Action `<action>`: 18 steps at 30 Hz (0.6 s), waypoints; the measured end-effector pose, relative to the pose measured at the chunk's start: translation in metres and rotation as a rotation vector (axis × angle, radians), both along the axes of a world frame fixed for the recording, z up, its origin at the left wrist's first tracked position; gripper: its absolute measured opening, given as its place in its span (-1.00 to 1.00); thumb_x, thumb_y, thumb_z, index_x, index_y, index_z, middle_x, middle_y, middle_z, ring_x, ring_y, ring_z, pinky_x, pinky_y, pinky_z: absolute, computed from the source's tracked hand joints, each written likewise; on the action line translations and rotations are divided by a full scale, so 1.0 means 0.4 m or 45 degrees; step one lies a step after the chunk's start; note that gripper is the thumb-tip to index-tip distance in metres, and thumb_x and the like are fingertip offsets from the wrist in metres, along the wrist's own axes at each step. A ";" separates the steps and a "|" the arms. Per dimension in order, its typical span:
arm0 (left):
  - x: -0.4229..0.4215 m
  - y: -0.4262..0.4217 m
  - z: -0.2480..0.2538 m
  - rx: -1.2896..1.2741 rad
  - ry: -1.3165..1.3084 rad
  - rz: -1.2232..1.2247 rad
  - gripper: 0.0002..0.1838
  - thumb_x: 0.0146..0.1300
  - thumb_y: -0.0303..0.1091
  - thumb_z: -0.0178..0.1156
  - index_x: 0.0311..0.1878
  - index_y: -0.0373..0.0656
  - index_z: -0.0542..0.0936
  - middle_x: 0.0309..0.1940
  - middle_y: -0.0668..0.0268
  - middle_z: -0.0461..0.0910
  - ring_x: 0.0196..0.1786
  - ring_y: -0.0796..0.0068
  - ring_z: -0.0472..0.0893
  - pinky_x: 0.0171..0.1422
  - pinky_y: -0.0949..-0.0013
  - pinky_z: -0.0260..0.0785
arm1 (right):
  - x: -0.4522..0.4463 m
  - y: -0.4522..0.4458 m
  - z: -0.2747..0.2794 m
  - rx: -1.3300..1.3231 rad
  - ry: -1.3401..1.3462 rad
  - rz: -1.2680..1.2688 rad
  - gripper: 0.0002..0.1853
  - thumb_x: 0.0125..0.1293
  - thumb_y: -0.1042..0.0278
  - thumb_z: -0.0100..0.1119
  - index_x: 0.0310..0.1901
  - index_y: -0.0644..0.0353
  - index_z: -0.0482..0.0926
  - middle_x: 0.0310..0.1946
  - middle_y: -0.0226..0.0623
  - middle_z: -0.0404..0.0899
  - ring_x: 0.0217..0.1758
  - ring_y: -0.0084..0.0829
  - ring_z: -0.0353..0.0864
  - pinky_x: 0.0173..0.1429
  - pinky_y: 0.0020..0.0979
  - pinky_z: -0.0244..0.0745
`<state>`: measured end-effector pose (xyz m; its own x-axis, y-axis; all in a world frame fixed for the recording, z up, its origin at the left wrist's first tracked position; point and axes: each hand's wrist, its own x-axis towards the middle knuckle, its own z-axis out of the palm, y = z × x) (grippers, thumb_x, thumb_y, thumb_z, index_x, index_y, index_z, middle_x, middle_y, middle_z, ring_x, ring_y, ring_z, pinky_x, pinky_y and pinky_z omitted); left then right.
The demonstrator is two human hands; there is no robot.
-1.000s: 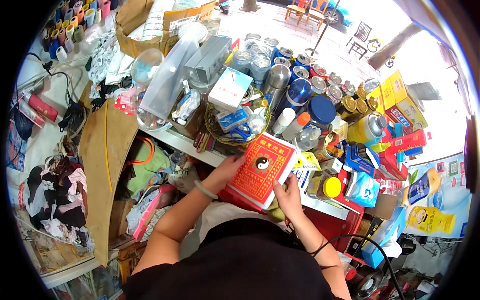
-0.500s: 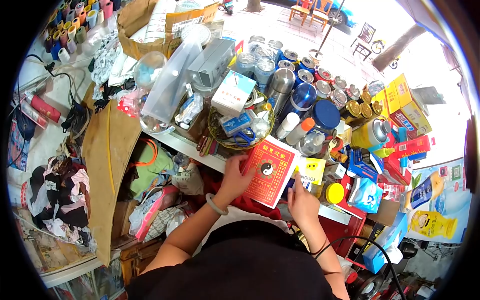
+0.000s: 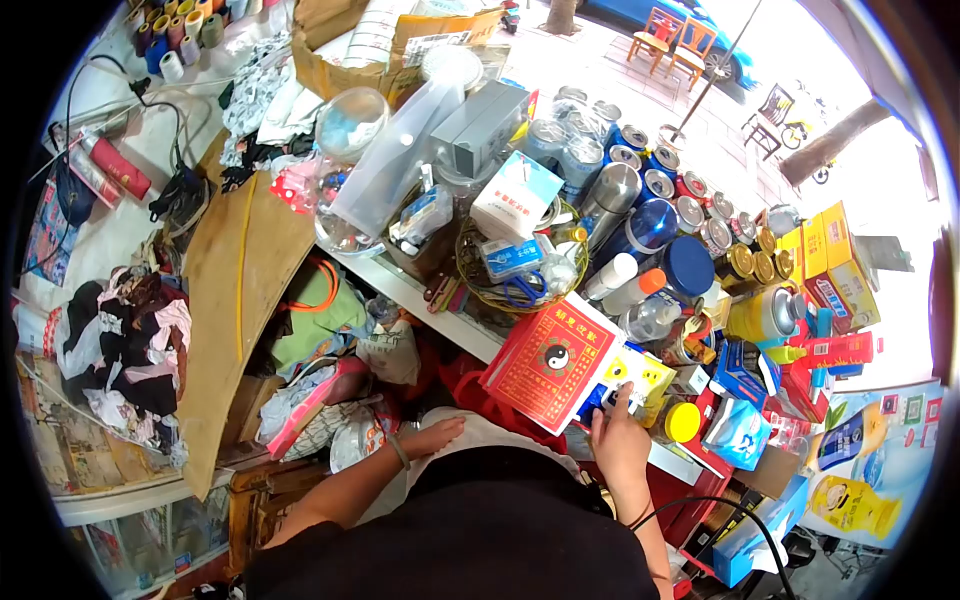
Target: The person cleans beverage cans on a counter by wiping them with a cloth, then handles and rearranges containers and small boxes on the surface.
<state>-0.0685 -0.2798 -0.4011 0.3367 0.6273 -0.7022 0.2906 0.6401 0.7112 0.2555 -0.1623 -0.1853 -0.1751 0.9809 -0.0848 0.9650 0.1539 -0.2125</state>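
A red booklet (image 3: 556, 366) with a black-and-white yin-yang emblem and gold characters lies tilted on the front edge of the table. Yellow packaging (image 3: 652, 370) with printed pictures sits just right of it. My right hand (image 3: 620, 445) reaches over there, its index finger stretched out onto the packaging's lower part; the other fingers are partly hidden. Nothing is visibly held in that hand. My left hand (image 3: 435, 438) rests on the white cloth (image 3: 475, 430) at my lap, fingers laid out and nothing seen in them. A yellow-lidded jar (image 3: 681, 422) stands beside my right hand.
Behind the booklet is a wire basket (image 3: 470, 265) with a small box (image 3: 516, 195) and blue scissors (image 3: 524, 291). Several cans and a blue-lidded jar (image 3: 686, 263) crowd the table. Cardboard (image 3: 235, 330) leans at the left; a black cable (image 3: 720, 500) arcs at lower right.
My left hand has let go of the red booklet and dropped to my lap. My right index finger now reaches onto the yellow packaging. The view has shifted, moving the scene rightward.
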 end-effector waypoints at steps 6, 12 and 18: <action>-0.007 0.010 0.006 -0.014 -0.003 -0.012 -0.23 0.51 0.22 -0.14 0.58 -0.09 0.12 -0.13 0.40 0.45 -0.39 0.62 0.36 -0.36 0.52 0.30 | -0.007 0.003 0.020 -0.072 0.091 -0.070 -0.24 0.37 0.16 0.18 0.48 0.35 0.12 -0.39 -0.13 0.72 -0.41 -0.07 0.70 -0.30 -0.16 0.59; -0.048 -0.014 -0.006 0.010 0.114 0.300 -0.40 0.49 0.17 -0.09 0.30 -0.13 0.47 -0.22 0.37 0.60 -0.30 0.44 0.57 -0.30 0.27 0.43 | -0.016 -0.015 0.020 -0.016 0.155 -0.132 -0.28 0.36 0.17 0.20 0.47 0.25 0.20 -0.46 -0.06 0.66 -0.43 -0.02 0.68 -0.33 -0.15 0.56; -0.209 -0.059 0.173 0.289 0.679 -0.342 -0.69 0.40 -0.07 0.14 -0.02 -0.09 0.63 0.07 0.05 0.59 0.02 0.05 0.61 -0.01 0.15 0.52 | -0.060 -0.011 0.060 -0.030 0.213 -0.297 -0.43 0.35 0.18 0.22 0.33 0.27 0.43 -0.37 0.09 0.67 -0.35 0.07 0.68 -0.30 -0.11 0.56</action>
